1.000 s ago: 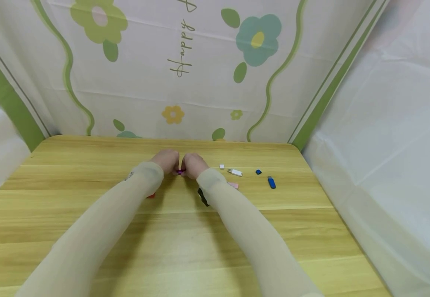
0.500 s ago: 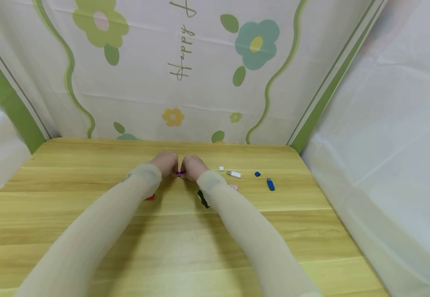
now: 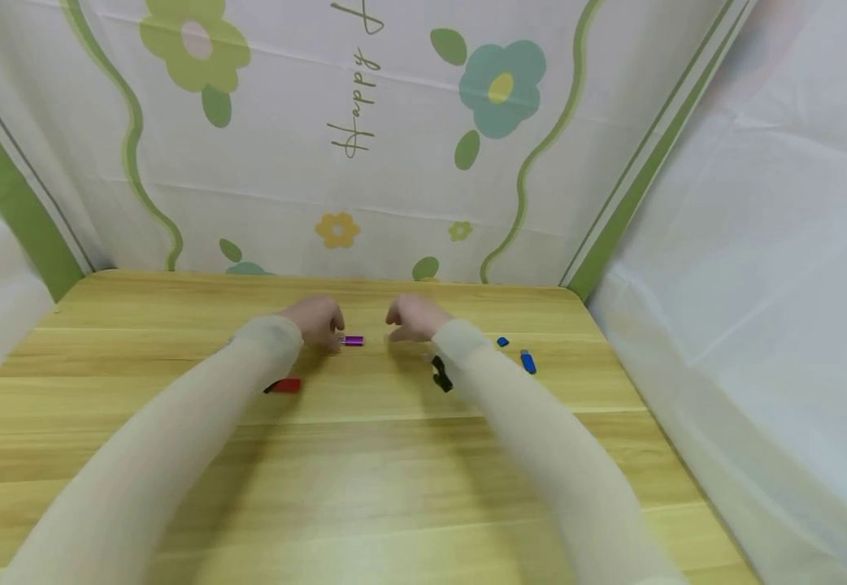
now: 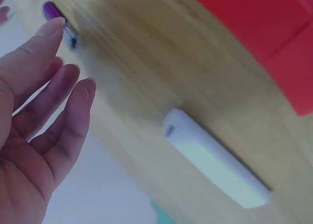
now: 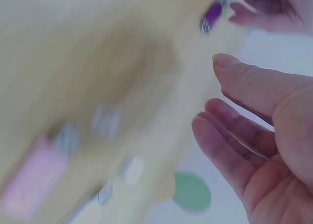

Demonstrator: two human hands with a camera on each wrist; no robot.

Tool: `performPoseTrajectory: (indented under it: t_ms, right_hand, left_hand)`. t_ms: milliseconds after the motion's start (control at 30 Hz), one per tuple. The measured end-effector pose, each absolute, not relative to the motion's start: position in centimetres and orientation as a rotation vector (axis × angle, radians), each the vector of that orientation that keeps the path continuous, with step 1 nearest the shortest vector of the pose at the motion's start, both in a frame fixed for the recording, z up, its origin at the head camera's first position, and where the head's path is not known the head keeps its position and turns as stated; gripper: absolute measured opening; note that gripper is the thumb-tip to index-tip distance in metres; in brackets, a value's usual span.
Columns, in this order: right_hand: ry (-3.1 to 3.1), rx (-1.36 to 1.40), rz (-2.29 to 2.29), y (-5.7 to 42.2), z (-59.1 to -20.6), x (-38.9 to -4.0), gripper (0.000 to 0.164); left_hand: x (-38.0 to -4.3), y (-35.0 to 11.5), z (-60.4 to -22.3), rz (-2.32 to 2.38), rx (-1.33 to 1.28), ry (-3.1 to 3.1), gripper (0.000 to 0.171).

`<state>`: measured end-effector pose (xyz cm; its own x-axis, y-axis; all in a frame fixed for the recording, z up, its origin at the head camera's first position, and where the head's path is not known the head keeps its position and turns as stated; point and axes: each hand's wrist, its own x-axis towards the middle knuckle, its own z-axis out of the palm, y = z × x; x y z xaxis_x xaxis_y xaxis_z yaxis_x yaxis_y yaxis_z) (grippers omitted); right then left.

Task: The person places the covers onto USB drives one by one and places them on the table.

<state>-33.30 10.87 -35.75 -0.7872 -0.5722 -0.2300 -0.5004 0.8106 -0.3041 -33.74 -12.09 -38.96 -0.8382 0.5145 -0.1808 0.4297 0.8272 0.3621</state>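
Note:
A small purple USB stick (image 3: 353,340) with silvery ends lies on the wooden table, just right of my left hand (image 3: 317,321). In the left wrist view the thumb tip overlaps this purple stick (image 4: 53,10), while the fingers are loosely bent and spread. My right hand (image 3: 414,318) is apart from the stick, its fingers relaxed around nothing; the right wrist view shows thumb and fingers (image 5: 234,155) separated. Below that hand, blurred, are a pink USB stick (image 5: 36,177) with its metal plug bare, a pale cap (image 5: 106,121), a white cap (image 5: 132,169) and part of a white USB stick (image 5: 88,212).
Farther right lie a blue USB stick (image 3: 528,362) and a blue cap (image 3: 502,342). A red object (image 3: 288,385) sits by the left forearm; a white stick (image 4: 215,160) rests near it. Behind the table (image 3: 365,487) hangs a flowered curtain (image 3: 262,162).
Both hands were together at the purple USB stick. They have parted: the right hand moved right, the left slightly left, leaving the stick in plain sight. The right arm now covers the white and pink sticks.

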Motion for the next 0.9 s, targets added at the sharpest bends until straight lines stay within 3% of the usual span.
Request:
performPoseTrajectory:
  t_ms: [133, 400, 633, 900]
  right_hand:
    - [2.699, -0.808, -0.318, 14.5, -34.5, -33.5, 0.036]
    - [2.724, -0.787, -0.301, 19.0, -33.8, -32.5, 0.028]
    - [2.730, -0.866, -0.256, 20.7, -35.7, -31.7, 0.023]
    - [2.729, -0.770, -0.329, 21.5, -38.4, -30.6, 0.026]
  left_hand:
    - [-33.0, -10.1, -37.7, 0.431, 0.723, 2.755, 0.034]
    - [-32.8, -4.9, -37.8, 0.402, 0.964, 2.738, 0.028]
    - [-32.3, -0.7, -38.9, 0.435, 0.938, 2.737, 0.026]
    - [-32.1, 2.0, -39.9, 0.445, 0.862, 2.761, 0.028]
